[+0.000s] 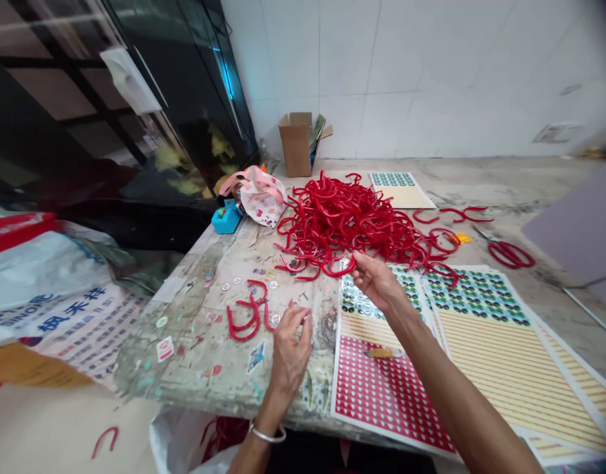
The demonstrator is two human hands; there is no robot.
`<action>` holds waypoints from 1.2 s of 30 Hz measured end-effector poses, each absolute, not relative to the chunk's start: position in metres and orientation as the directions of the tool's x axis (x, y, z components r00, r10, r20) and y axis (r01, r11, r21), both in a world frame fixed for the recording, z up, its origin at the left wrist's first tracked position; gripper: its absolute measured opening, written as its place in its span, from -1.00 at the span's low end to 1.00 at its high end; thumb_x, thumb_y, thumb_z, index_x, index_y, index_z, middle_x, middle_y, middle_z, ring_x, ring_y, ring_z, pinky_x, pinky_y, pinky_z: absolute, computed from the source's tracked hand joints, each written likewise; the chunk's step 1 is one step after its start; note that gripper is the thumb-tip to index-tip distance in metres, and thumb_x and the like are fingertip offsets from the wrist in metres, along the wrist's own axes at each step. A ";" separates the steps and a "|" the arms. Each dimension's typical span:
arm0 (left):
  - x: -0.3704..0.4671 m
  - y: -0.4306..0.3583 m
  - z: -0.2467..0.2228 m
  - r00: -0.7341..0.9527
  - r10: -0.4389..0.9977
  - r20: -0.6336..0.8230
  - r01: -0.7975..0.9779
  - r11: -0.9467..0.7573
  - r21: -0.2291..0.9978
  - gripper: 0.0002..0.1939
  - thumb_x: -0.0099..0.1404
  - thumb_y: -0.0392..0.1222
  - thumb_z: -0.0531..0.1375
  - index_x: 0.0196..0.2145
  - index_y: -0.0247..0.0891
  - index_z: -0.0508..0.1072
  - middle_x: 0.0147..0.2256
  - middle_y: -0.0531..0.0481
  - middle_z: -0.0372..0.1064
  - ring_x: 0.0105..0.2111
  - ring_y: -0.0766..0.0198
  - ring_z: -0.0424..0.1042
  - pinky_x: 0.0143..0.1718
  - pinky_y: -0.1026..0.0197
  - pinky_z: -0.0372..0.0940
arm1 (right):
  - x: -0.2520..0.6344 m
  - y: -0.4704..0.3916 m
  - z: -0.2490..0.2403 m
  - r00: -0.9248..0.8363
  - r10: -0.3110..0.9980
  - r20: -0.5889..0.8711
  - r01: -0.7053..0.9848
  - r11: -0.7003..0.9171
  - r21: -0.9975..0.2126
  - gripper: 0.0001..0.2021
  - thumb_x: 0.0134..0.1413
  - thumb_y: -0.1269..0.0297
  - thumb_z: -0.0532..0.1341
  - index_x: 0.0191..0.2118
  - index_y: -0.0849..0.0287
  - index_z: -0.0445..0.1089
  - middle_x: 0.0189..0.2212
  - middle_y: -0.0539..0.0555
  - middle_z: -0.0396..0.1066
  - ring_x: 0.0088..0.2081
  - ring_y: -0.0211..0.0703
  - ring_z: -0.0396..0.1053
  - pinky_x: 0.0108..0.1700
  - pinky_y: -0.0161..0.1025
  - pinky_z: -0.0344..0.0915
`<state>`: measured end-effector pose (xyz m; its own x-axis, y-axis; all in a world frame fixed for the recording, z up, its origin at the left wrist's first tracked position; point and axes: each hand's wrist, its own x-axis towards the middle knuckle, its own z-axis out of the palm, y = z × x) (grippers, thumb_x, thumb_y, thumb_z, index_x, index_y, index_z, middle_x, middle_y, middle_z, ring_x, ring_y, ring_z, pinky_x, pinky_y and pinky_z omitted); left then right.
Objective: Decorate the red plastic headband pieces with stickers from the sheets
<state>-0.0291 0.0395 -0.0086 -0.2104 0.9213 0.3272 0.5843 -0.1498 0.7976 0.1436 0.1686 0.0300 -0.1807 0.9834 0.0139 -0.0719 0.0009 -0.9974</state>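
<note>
My right hand (375, 280) is closed in a pinch on the end of a red U-shaped band (340, 271) at the near edge of a large tangled heap of such bands (347, 217). My left hand (292, 339) is over the table with its fingers curled together. Just beside its fingertips lies a thin red U-shaped band (267, 317); whether the fingers grip it is hidden. Left of that, a few more red bands (244, 324) overlap on the table.
Printed sticker sheets (510, 355) cover the right front, with a yellow cutter (383, 353) on one. Red-handled scissors (511, 253) lie at right. A blue tape dispenser (226, 218), a patterned pouch (263, 197) and a cardboard box (296, 148) stand behind. A white sack (172, 438) hangs below.
</note>
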 end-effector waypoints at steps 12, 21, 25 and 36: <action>0.002 0.034 0.035 -0.027 0.988 0.149 0.275 -0.136 0.952 -0.71 0.29 -0.21 0.08 -0.05 -0.27 0.40 -0.15 -0.12 0.39 -0.19 0.23 0.40 -0.17 0.20 0.30 | 0.182 0.083 0.049 -0.667 0.669 0.328 0.549 0.739 -0.390 -0.79 0.22 0.36 -0.02 -0.28 0.19 0.36 -0.37 0.15 0.32 -0.28 -0.09 0.18 -0.19 -0.10 0.15; -0.001 0.034 0.034 0.008 0.968 0.252 0.365 -0.237 0.900 -0.73 0.30 -0.27 0.04 -0.10 -0.25 0.45 -0.12 -0.13 0.35 -0.06 0.20 0.32 0.00 0.15 0.19 | 0.199 0.087 0.041 -0.578 0.816 0.022 0.304 0.240 -0.922 -0.69 0.23 0.07 -0.04 -0.32 0.16 0.31 -0.57 -0.06 0.14 -0.53 -0.30 0.08 -0.45 -0.31 0.09; -0.016 0.035 0.037 0.119 0.966 0.231 0.403 -0.259 0.878 -0.71 0.30 -0.32 0.01 -0.12 -0.25 0.47 -0.11 -0.12 0.34 -0.05 0.20 0.31 0.00 0.13 0.18 | 0.206 0.096 0.031 -0.628 0.762 -0.158 0.169 -0.064 -0.983 -0.63 0.17 -0.03 0.01 -0.37 0.20 0.29 -0.62 -0.10 0.08 -0.61 -0.38 0.00 -0.57 -0.38 -0.02; -0.020 0.036 0.051 0.534 0.844 0.052 0.369 -0.288 0.884 -0.76 0.27 -0.33 0.05 -0.21 -0.26 0.50 -0.27 -0.08 0.38 -0.26 0.26 0.36 -0.19 0.23 0.24 | 0.215 0.109 0.013 -0.795 0.520 -0.312 0.057 -0.448 -0.892 -0.69 0.12 0.06 0.10 -0.41 0.24 0.30 -0.63 -0.12 0.08 -0.69 -0.47 -0.13 -0.70 -0.44 -0.19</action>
